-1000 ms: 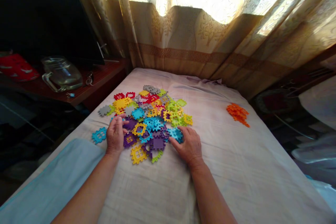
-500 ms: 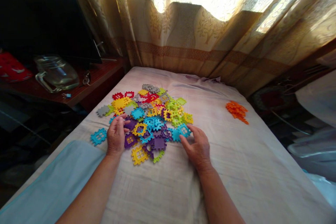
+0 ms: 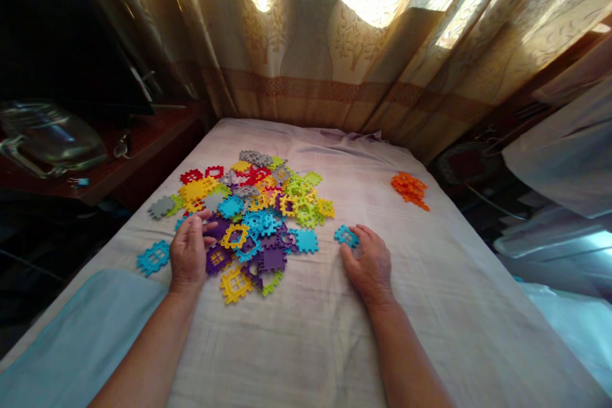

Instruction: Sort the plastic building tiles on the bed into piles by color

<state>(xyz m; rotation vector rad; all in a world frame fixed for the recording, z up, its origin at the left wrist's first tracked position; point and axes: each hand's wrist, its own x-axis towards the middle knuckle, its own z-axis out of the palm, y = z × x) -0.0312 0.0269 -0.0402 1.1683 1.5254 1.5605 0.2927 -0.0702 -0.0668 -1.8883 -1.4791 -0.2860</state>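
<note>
A mixed heap of flat notched plastic pieces [image 3: 261, 223] in several colours lies on the bed sheet. My right hand [image 3: 370, 262], right of the heap, grips a blue window piece [image 3: 346, 236] between thumb and fingers. A solid blue square [image 3: 306, 241] rests at the heap's right edge. At the heap's left side is my left hand [image 3: 190, 254], fingers apart beside the purple pieces, with nothing visible in it. Another blue window piece [image 3: 153, 257] lies to its left. Farther right sits a small pile of orange pieces [image 3: 410, 190].
A light blue cloth [image 3: 90, 325] covers the bed's left front. On the dark red table [image 3: 143, 150] at the left stand a glass jug [image 3: 52, 137] and a dark screen [image 3: 71, 38]. A patterned curtain [image 3: 306, 51] hangs behind the bed.
My right hand has moved right, away from the heap, taking the blue window piece with it and leaving the solid blue square behind. The camera view has shifted to the right.
</note>
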